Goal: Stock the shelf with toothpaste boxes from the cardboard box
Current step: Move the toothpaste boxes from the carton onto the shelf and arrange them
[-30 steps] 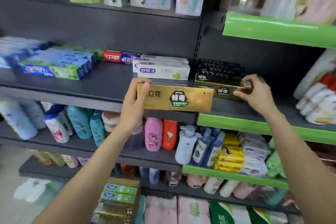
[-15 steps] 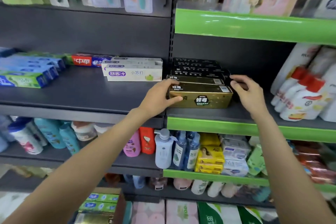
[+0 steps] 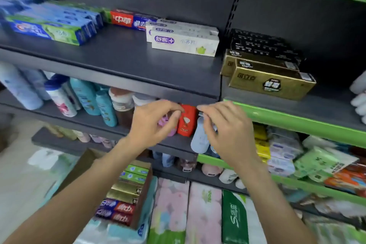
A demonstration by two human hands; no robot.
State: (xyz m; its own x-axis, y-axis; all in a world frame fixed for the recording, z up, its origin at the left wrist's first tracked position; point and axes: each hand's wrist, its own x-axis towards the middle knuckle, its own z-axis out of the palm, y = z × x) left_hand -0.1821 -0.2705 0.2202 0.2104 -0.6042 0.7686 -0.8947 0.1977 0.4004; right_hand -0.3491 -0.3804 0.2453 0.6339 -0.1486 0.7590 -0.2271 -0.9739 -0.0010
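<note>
A gold toothpaste box lies at the front of the right shelf, in front of another gold box and black boxes. My left hand and my right hand hover below that shelf, in front of the bottle row, fingers loosely curled and holding nothing. The cardboard box sits low at centre left, with green, gold and blue-red toothpaste boxes inside. White toothpaste boxes, a red one and blue-green ones lie on the dark left shelf.
Shampoo and lotion bottles fill the shelf under the toothpaste. A red bottle and a pale blue pump bottle stand right behind my hands. Tissue packs are stacked at the bottom; packaged goods crowd the lower right shelves.
Both hands let go of the gold box on the right shelf and dropped down and toward me. My view tilted down, showing more of the cardboard box.
</note>
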